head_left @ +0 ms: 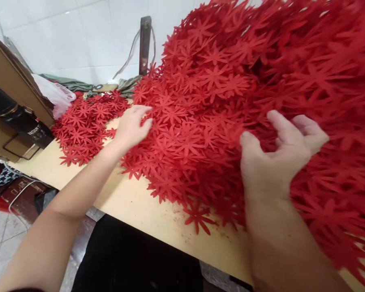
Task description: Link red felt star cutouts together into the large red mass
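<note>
Starting at left, we have a smaller red flower pile (85, 125) on the tabletop (124, 207); our left hand (134, 125), grip apart, at the left edge of the large red flower heap (200, 109); our right hand (281, 152), grip also apart, over its middle; gathering gently should prevent spills.

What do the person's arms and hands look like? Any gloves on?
No gloves! The left grip and right grip are bare hands, each with a thumb and fingers. I see no rings, watch or bracelets. Both forearms are bare too. Just a bit of dark cloth, probably a sleeve, shows at the left arm.
</note>
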The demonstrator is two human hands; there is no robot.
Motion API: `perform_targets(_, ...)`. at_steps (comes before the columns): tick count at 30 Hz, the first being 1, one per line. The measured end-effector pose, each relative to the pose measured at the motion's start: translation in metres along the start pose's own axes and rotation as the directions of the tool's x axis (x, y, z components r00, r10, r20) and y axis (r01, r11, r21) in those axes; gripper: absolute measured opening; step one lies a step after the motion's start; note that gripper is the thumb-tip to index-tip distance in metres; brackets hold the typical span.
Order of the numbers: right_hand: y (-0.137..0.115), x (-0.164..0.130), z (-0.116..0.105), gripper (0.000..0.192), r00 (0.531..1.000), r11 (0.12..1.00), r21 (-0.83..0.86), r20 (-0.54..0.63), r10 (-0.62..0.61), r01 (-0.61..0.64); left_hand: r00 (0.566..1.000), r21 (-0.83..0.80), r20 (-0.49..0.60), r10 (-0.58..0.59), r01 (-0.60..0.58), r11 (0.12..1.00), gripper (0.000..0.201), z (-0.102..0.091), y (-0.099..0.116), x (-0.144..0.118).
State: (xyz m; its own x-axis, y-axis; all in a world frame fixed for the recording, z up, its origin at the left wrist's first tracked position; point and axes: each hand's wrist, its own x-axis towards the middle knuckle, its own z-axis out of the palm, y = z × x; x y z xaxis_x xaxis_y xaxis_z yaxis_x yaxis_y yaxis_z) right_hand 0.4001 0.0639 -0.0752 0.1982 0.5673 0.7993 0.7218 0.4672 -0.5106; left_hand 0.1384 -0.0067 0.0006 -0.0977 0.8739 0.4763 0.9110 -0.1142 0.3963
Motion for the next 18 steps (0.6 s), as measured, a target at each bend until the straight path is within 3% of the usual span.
perform_targets(2, -0.008, 0.001, -0.002, 0.044, 0.996, 0.995, 0.071, -0.055, 0.074, -0.070, 0.989, 0.199, 0.029, -0.147, 0.138, 0.970, 0.046, -0.004, -0.035, 0.002)
perform_targets(4, -0.018, 0.001, -0.003, 0.036, 0.990, 0.987, 0.097, -0.035, 0.135, -0.132, 0.945, 0.361, 0.110, -0.308, 0.251, 0.898, 0.048, -0.004, -0.065, 0.000)
perform_targets(6, -0.027, 0.002, -0.005, 0.031, 0.983, 0.977, 0.102, 0.007, 0.186, -0.185, 0.894, 0.480, 0.216, -0.393, 0.254, 0.840, 0.043, -0.002, -0.084, -0.004)
perform_targets(12, -0.034, 0.008, -0.007, 0.027, 0.943, 0.923, 0.191, 0.066, 0.327, -0.334, 0.918, 0.572, 0.168, -0.360, 0.207, 0.794, 0.043, -0.001, -0.092, -0.016)
perform_targets(18, -0.035, 0.009, -0.009, 0.025, 0.970, 0.949, 0.199, 0.025, 0.243, -0.243, 0.962, 0.562, 0.142, -0.234, 0.117, 0.819, 0.048, -0.008, -0.089, -0.015)
